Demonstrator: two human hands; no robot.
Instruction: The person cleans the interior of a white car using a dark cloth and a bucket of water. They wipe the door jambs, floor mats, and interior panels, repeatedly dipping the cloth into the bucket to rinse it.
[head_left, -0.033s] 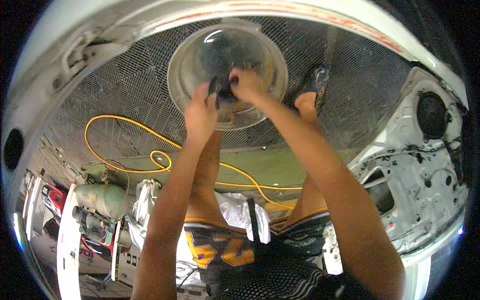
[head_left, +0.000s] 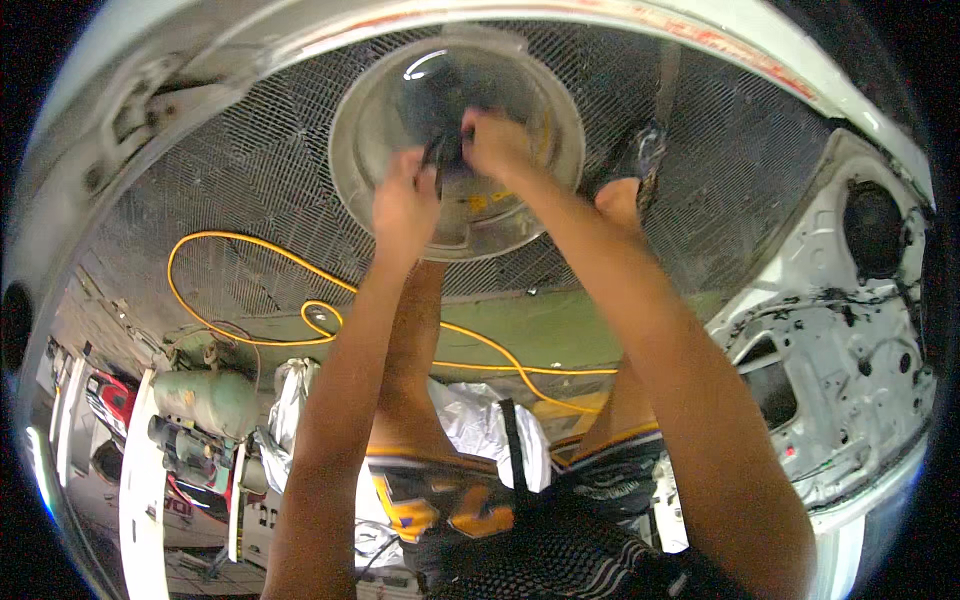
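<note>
A round, pale bucket [head_left: 350, 190] stands between my feet, with what looks like liquid and a bright reflection inside. Over it, my left hand [head_left: 405, 208] is closed on a small black piece [head_left: 436, 160], thin and blurred, whose kind I cannot make out. Close by on the right, my right hand [head_left: 497, 150] has its fingers curled together over the bucket. Something dark shows at its fingertips, too smeared to name. Whether both hands hold one and the same thing cannot be told. Yellow marks [head_left: 480, 202] show low in the bucket.
A yellow hose [head_left: 250, 238] loops across the floor to the left and behind my legs. Bare metal car door [head_left: 850, 350] stands at the right. A white body frame [head_left: 700, 30] arches overhead. A green tank [head_left: 205, 402] and silver sheeting [head_left: 470, 425] lie toward the lower left and middle.
Both hands have risen slightly over the bucket, staying close together. The dark piece in the left hand has tilted and shifted a little. The view itself has moved slightly.
</note>
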